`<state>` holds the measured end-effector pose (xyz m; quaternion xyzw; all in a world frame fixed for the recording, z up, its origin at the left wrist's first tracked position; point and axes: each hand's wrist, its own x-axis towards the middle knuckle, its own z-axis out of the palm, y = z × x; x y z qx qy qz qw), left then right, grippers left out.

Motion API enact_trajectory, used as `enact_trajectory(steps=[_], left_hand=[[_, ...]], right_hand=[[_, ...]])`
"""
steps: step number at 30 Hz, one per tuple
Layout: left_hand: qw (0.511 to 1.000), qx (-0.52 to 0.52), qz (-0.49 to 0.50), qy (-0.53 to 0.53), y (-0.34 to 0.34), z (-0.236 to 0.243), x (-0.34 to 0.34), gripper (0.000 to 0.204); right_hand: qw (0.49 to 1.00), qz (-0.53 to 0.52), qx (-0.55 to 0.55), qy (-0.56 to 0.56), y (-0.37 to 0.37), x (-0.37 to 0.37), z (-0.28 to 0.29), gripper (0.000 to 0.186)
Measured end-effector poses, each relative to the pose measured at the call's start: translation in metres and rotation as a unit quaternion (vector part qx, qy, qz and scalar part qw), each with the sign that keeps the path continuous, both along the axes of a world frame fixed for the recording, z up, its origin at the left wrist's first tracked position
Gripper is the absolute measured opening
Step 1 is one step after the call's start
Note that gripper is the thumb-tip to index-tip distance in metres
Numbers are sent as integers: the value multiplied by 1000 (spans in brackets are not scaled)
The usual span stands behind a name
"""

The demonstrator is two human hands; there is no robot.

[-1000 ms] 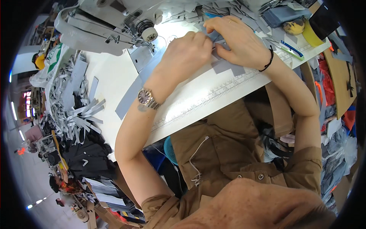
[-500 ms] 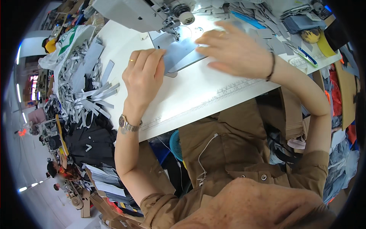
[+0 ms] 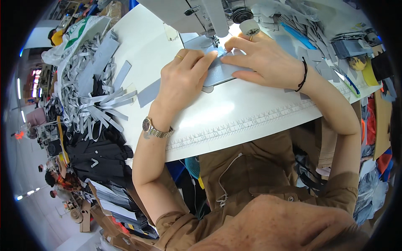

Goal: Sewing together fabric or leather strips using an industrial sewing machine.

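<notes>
Under the needle of a white sewing machine (image 3: 215, 42), both hands meet at a shiny metal plate (image 3: 222, 73). My left hand (image 3: 182, 81), with a ring and a wristwatch, is closed, thumb and forefinger pinched close in front of the needle. A flat grey strip (image 3: 149, 93) runs out leftward from beneath it; the strip's other end is hidden by the fingers. Opposite, my right hand (image 3: 270, 62), with a black cord bracelet, rests palm down with fingers bent and apart. Its fingertips touch the work beside the needle, where a small pale bluish edge shows.
Tangled grey strips (image 3: 94, 90) lie at the table's left, by a white plastic bag (image 3: 69, 44). Cut grey pieces (image 3: 289, 33) and a blue tool (image 3: 298, 36) lie far right, with a cutter (image 3: 348, 81) nearer. A printed ruler (image 3: 234, 128) runs along the front edge.
Both hands have moved in toward the needle and closer together. The grey strip now shows left of my left hand. The view has shifted slightly, and my right hand is no longer blurred.
</notes>
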<state>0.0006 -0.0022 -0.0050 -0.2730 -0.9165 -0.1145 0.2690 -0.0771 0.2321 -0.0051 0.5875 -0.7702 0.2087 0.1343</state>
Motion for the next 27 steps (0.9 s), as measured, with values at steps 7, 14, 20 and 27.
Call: enact_trajectory(steps=[7, 14, 20, 27], left_hand=[[999, -4, -23, 34, 0, -5, -3, 28], [1000, 3, -20, 14, 4, -8, -1, 22], [999, 16, -33, 11, 4, -7, -4, 21], [999, 9, -39, 23, -4, -12, -10, 19]], right_hand=[[999, -5, 31, -1, 1, 1, 2, 27], [999, -17, 22, 25, 2, 5, -6, 25], [1000, -13, 13, 22, 2, 3, -6, 25], [998, 45, -23, 49, -4, -3, -4, 30]])
